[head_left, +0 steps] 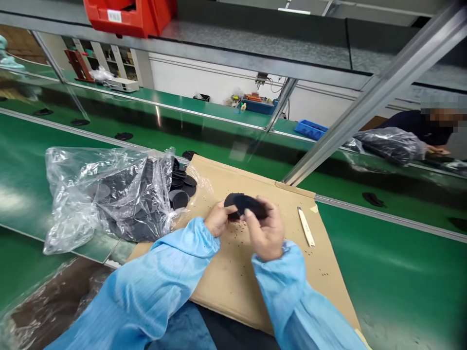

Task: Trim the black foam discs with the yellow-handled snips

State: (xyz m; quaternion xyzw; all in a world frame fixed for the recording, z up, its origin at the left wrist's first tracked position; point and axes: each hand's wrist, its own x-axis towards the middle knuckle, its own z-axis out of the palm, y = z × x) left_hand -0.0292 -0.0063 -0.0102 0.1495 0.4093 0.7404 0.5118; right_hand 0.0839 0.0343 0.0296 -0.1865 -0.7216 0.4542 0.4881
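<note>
Thin black discs (250,206) are held up between my two hands, above a cardboard sheet (226,277). My left hand (218,218) pinches their left edge, and my right hand (267,231) grips the right side with the thumb in front. Exactly how many discs I hold cannot be made out. Small black scraps lie scattered on the cardboard below. To the right of my right hand lies a white-handled cutter (305,226). Left of my left hand, loose black discs (179,198) spill from a clear plastic bag (120,194) full of more discs.
Behind the cardboard runs a green belt (219,158) with black discs spaced along it. A metal post (350,107) rises at the right, and a shelf with a red bin (127,17) hangs overhead. Another person (416,124) is at the far right. A brown plastic-wrapped bundle (47,301) lies lower left.
</note>
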